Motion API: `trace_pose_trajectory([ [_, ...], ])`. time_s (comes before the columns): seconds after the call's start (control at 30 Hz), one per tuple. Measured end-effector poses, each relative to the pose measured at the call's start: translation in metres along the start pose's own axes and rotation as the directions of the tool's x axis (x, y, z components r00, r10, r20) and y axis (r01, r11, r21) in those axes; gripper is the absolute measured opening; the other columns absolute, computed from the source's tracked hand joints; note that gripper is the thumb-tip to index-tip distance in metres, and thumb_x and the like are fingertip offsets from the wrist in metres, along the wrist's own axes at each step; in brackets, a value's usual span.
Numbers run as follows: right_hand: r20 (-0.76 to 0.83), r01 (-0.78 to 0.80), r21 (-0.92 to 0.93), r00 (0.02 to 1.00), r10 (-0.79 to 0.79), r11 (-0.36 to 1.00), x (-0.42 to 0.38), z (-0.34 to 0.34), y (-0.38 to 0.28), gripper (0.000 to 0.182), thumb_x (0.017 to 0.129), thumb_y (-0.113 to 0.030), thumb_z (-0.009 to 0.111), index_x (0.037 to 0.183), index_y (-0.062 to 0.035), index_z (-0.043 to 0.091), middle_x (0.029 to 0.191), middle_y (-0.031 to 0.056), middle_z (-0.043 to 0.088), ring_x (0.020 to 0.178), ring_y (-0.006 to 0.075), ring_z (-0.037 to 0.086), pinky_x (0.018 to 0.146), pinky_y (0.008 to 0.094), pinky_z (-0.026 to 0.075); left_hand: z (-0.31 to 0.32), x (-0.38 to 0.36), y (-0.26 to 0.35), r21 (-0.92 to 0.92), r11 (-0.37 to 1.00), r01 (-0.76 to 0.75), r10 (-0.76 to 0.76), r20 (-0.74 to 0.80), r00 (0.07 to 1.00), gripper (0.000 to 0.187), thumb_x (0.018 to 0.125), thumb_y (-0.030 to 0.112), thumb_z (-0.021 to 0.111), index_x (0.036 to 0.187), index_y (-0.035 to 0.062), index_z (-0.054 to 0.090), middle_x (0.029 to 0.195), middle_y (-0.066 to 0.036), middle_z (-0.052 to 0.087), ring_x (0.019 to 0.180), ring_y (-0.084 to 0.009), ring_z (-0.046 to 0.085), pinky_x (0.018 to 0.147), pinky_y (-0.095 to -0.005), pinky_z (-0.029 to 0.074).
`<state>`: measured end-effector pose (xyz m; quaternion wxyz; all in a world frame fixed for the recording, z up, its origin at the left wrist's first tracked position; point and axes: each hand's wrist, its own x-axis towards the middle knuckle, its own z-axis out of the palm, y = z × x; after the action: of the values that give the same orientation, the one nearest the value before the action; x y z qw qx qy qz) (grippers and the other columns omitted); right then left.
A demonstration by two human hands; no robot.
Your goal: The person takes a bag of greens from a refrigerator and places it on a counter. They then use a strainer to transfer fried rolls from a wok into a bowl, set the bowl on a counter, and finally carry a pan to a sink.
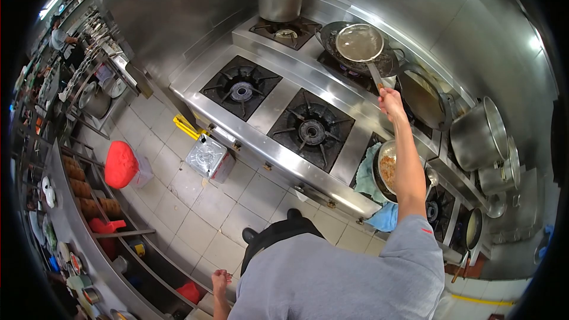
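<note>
The right hand's (390, 102) fingers were wrapped around the handle of a round strainer (361, 43). The left hand (221, 281) hung low beside the body with its fingers curled and nothing visible in them; I could not tell how tightly they were closed. The strainer's bowl was over a dark wok (329, 41) on the stove's back row; whether the two touched was unclear. Under the right forearm sat a pan (379, 185) of reddish-brown food (387, 169), beside a green cloth (368, 172). Two bare burners, one nearer (311, 132) and one farther left (242, 90), lay across the stove front, and a tall pot (281, 0) stood at the back left.
</note>
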<state>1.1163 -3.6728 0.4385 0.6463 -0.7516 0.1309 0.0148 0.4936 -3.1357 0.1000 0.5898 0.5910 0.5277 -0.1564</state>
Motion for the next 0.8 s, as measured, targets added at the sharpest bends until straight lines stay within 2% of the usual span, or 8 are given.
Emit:
trace_pose_trajectory([
  [0.13, -0.182, 0.148, -0.442, 0.951, -0.25, 0.885, 0.017, -0.033, 0.009, 0.017, 0.093, -0.022, 0.046, 0.091, -0.0066, 0.052, 0.061, -0.0011, 0.047, 0.045, 0.0076, 0.042, 0.037, 0.0237, 0.032, 0.005, -0.009, -0.01, 0.021, 1.0, 0.017, -0.017, -0.018, 1.0, 0.014, 0.09, 0.014, 0.051, 0.092, 0.0002, 0.053, 0.071, -0.009, 0.06, 0.057, -0.0162, 0.059, 0.047, -0.0292, 0.05],
  [0.17, -0.244, 0.108, -0.546, 0.928, -0.281, 0.831, 0.013, -0.039, 0.002, 0.026, 0.089, -0.02, 0.049, 0.097, 0.0029, 0.057, 0.076, 0.0143, 0.062, 0.067, 0.0232, 0.061, 0.064, 0.0376, 0.046, 0.006, -0.01, -0.015, 0.015, 1.0, 0.016, -0.016, -0.019, 1.0, 0.015, 0.09, 0.015, 0.051, 0.091, 0.0002, 0.053, 0.071, -0.009, 0.06, 0.057, -0.0162, 0.059, 0.046, -0.0293, 0.05],
  [0.27, -0.28, 0.106, -0.739, 0.85, -0.447, 0.665, 0.003, -0.052, -0.015, 0.026, 0.087, -0.018, 0.048, 0.103, 0.001, 0.057, 0.095, 0.0261, 0.061, 0.096, 0.0405, 0.057, 0.081, 0.0444, 0.044, 0.01, -0.013, -0.027, -0.001, 1.0, 0.018, -0.018, -0.028, 0.999, 0.015, 0.09, 0.015, 0.052, 0.091, 0.0001, 0.053, 0.071, -0.01, 0.06, 0.057, -0.0164, 0.06, 0.046, -0.0297, 0.05],
  [0.4, -0.331, -0.004, -0.811, 0.827, -0.454, 0.586, 0.024, -0.071, -0.01, 0.028, 0.084, -0.017, 0.049, 0.103, 0.0027, 0.055, 0.096, 0.0282, 0.06, 0.098, 0.0432, 0.055, 0.083, 0.0482, 0.043, 0.017, -0.029, -0.027, -0.025, 1.0, 0.01, -0.011, -0.045, 0.999, 0.017, 0.09, 0.016, 0.052, 0.092, -0.0008, 0.054, 0.071, -0.01, 0.06, 0.057, -0.0164, 0.06, 0.045, -0.0301, 0.05],
  [0.5, -0.307, -0.046, -0.881, 0.814, -0.494, 0.472, 0.05, -0.077, 0.007, 0.029, 0.084, -0.018, 0.049, 0.102, 0.0036, 0.055, 0.092, 0.0269, 0.062, 0.086, 0.0403, 0.061, 0.075, 0.046, 0.048, 0.017, -0.027, -0.037, -0.053, 0.999, -0.01, 0.007, -0.048, 0.999, 0.018, 0.09, 0.016, 0.052, 0.092, -0.0009, 0.055, 0.071, -0.01, 0.06, 0.057, -0.0164, 0.06, 0.045, -0.03, 0.05],
  [0.6, -0.347, -0.106, -0.705, 0.914, -0.211, 0.701, 0.067, -0.068, 0.01, 0.027, 0.086, -0.018, 0.046, 0.102, 0.0027, 0.054, 0.08, 0.0198, 0.063, 0.063, 0.0299, 0.063, 0.056, 0.0386, 0.048, 0.014, -0.029, -0.037, -0.068, 0.998, -0.008, 0.003, -0.065, 0.998, 0.017, 0.09, 0.016, 0.052, 0.092, -0.0007, 0.055, 0.072, -0.01, 0.061, 0.057, -0.0165, 0.06, 0.045, -0.0296, 0.05],
  [0.63, -0.279, -0.05, -0.647, 0.944, -0.175, 0.761, 0.081, -0.069, 0.019, 0.026, 0.087, -0.017, 0.045, 0.102, 0.0021, 0.054, 0.066, 0.0116, 0.057, 0.045, 0.0181, 0.054, 0.039, 0.0328, 0.04, 0.014, -0.031, -0.034, -0.067, 0.998, -0.005, 0.0, -0.07, 0.998, 0.017, 0.089, 0.016, 0.052, 0.092, -0.0006, 0.055, 0.072, -0.01, 0.061, 0.057, -0.0165, 0.06, 0.044, -0.0295, 0.05],
  [0.8, -0.126, -0.04, -0.333, 0.992, -0.003, 0.942, 0.112, -0.043, 0.033, 0.016, 0.088, -0.013, 0.046, 0.097, -0.0008, 0.051, 0.056, 0.0024, 0.043, 0.04, 0.0107, 0.04, 0.031, 0.0267, 0.027, 0.02, -0.041, -0.022, -0.028, 0.999, 0.038, -0.041, -0.086, 0.995, 0.017, 0.09, 0.017, 0.052, 0.094, 0.0004, 0.055, 0.074, -0.01, 0.061, 0.058, -0.0169, 0.06, 0.045, -0.0295, 0.05],
])
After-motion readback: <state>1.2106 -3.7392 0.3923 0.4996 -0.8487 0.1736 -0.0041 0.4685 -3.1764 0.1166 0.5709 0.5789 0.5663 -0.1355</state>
